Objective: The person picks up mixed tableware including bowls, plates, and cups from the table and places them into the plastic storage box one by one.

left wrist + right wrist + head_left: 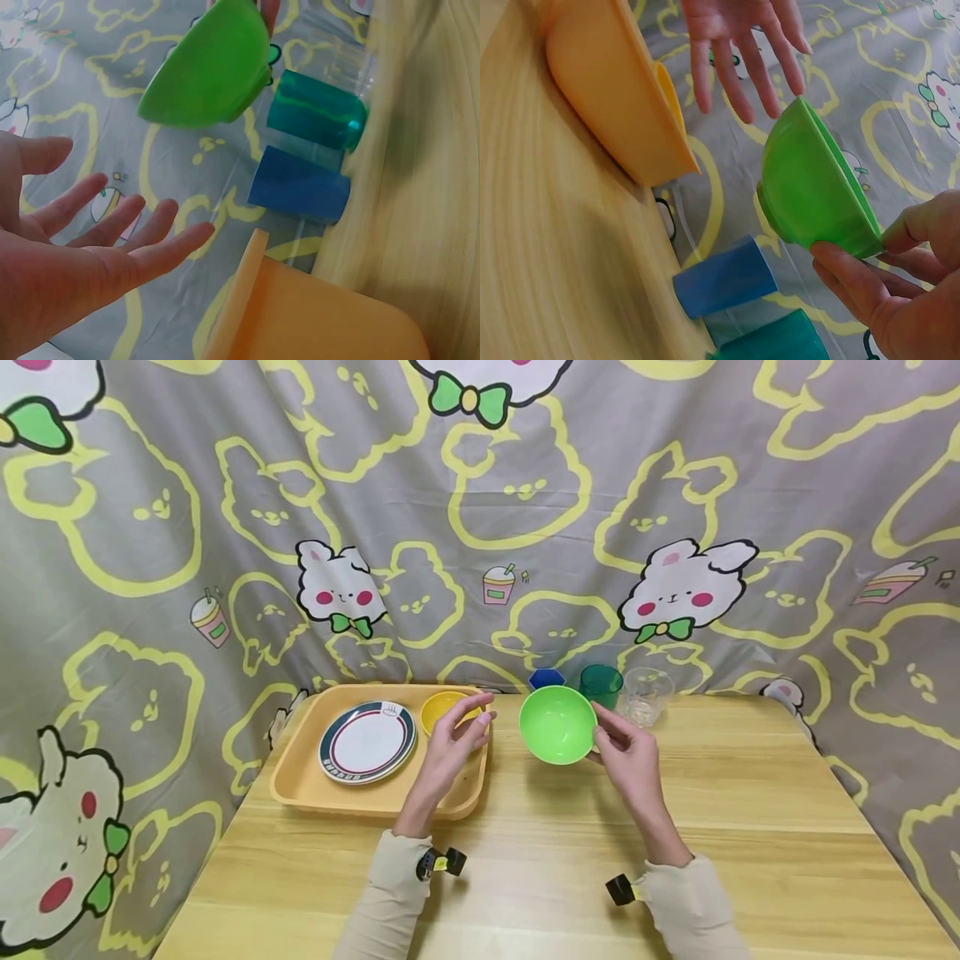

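Note:
A green bowl (558, 725) is held in the air above the table, tilted so its inside faces the head camera. My right hand (632, 760) pinches its right rim, thumb at the edge and fingers underneath, as the right wrist view also shows on the bowl (817, 187). My left hand (450, 747) is apart from the bowl, over the right side of an orange tray (300, 789). Its fingers (169, 259) are spread and hold nothing. In the tray lie a stack of white plates (367, 742) with a dark green rim and a yellow bowl (435, 714), partly hidden by the left hand.
Behind the green bowl, along the table's back edge, stand a blue cup (547, 678), a teal cup (602, 683) and a clear glass (647, 695). A patterned grey curtain (450, 510) hangs behind the wooden table (525, 893).

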`<state>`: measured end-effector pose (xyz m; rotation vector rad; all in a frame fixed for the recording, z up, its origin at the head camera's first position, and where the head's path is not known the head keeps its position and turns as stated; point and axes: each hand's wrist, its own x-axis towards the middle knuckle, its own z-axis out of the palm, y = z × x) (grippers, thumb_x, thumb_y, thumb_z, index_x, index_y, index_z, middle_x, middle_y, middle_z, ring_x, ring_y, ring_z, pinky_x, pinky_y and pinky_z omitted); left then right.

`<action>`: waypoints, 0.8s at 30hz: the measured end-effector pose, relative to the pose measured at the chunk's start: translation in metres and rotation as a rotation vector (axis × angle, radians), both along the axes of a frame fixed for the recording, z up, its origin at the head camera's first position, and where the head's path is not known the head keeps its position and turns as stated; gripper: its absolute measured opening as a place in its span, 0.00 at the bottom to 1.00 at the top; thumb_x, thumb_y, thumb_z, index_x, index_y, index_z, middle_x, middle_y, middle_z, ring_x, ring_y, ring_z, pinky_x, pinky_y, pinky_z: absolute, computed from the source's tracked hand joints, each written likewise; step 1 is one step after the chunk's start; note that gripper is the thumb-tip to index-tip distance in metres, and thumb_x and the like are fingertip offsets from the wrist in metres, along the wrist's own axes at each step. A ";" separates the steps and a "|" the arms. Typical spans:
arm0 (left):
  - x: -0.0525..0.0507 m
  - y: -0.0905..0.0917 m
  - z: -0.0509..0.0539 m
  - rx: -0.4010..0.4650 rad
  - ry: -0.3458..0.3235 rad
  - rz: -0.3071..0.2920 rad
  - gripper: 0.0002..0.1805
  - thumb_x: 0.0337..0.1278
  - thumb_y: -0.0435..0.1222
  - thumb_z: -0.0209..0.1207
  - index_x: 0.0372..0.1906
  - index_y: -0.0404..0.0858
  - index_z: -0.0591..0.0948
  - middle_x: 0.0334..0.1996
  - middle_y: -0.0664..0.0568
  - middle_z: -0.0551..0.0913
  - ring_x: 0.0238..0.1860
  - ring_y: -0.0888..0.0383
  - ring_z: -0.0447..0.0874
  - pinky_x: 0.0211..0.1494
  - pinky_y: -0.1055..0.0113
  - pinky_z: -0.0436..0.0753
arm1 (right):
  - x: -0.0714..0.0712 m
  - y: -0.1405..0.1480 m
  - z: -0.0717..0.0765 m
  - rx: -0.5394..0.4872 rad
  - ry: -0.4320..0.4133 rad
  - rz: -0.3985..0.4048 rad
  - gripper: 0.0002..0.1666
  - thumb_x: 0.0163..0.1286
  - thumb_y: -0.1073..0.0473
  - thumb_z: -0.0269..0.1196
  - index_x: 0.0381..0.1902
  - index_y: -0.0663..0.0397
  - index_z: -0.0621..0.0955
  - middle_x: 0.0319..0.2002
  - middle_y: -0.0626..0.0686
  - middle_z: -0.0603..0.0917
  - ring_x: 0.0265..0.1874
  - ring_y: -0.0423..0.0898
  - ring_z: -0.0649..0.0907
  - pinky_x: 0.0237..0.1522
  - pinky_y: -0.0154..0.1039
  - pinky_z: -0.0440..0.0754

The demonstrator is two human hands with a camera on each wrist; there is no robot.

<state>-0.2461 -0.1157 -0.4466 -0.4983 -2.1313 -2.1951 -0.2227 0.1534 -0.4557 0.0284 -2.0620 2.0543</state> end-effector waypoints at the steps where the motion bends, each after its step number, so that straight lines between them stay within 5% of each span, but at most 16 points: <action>1: 0.000 0.000 0.000 0.002 -0.004 -0.005 0.23 0.76 0.37 0.57 0.69 0.32 0.74 0.67 0.44 0.75 0.67 0.37 0.74 0.64 0.42 0.78 | 0.000 -0.002 0.000 0.001 -0.001 0.004 0.22 0.75 0.70 0.57 0.66 0.65 0.79 0.60 0.68 0.81 0.41 0.32 0.87 0.40 0.37 0.88; 8: 0.002 0.002 -0.003 0.030 -0.023 -0.031 0.24 0.74 0.37 0.60 0.69 0.33 0.75 0.69 0.39 0.73 0.64 0.39 0.77 0.60 0.34 0.78 | 0.002 -0.013 -0.002 0.029 0.002 0.035 0.22 0.75 0.69 0.59 0.65 0.65 0.79 0.59 0.67 0.82 0.42 0.34 0.87 0.40 0.38 0.89; 24: 0.005 0.014 -0.006 -0.017 -0.022 -0.024 0.25 0.72 0.33 0.61 0.70 0.39 0.76 0.70 0.46 0.73 0.63 0.42 0.78 0.47 0.58 0.89 | 0.006 -0.023 -0.002 0.014 -0.021 0.072 0.22 0.76 0.68 0.60 0.66 0.64 0.79 0.60 0.66 0.82 0.44 0.37 0.88 0.43 0.44 0.89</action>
